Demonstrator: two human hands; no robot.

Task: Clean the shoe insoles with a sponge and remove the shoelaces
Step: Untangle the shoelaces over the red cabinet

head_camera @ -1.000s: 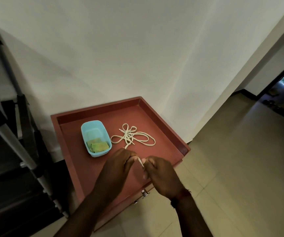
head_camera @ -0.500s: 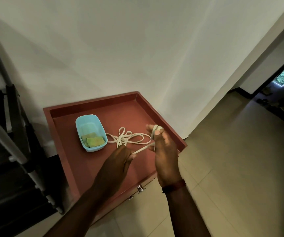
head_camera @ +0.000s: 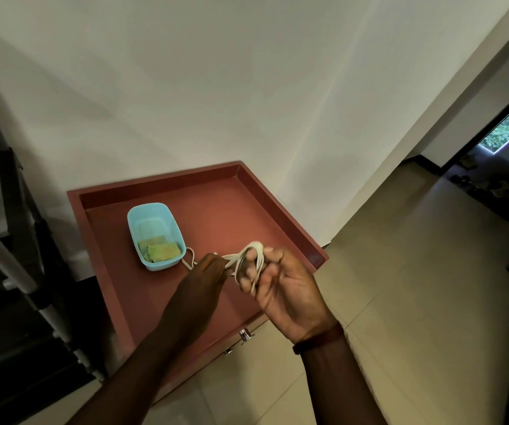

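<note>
Shoelace (head_camera: 255, 247) now wound further around curled fingers of right hand (head_camera: 290, 289), left hand (head_camera: 207, 277) pinching its strand

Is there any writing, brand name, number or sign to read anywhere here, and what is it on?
None: no text can be read in this view.
The blue tub, sponge, shoelace, red tabletop, wristband and wall all show plain surfaces, without label, brand, number or sign.
</note>
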